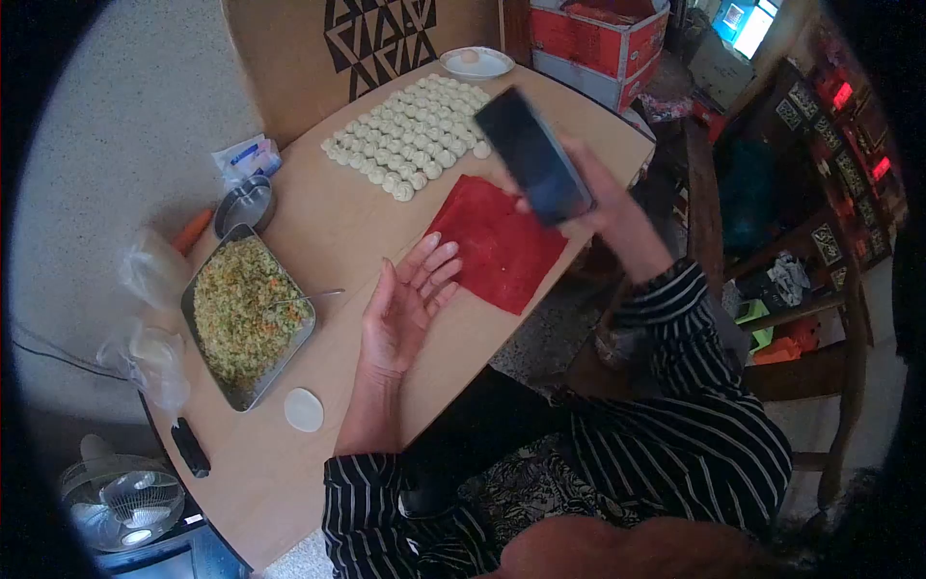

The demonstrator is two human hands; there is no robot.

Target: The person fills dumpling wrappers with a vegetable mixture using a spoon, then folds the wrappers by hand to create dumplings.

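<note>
My right hand (600, 188) grips a dark smartphone (532, 159), held tilted above the far edge of a red cloth (497, 241). Palm up and empty, my left hand (410, 309) hovers near the cloth's left side with its fingers apart. Rows of pleated dumplings (410, 135) cover the table beyond the cloth. To the left of my left hand, a metal tray (311, 323) holds a chopped green and yellow filling (241, 304) with a spoon (313, 295) stuck in it. One round dough wrapper (304, 410) lies in front of the tray.
A white plate (477, 64) stands at the table's far end. Along the left side are a metal bowl (245, 205), a carrot (194, 230), plastic bags (154, 362) and a black object (190, 447). A fan (125, 497) is at lower left; a wooden chair (801, 372) stands right.
</note>
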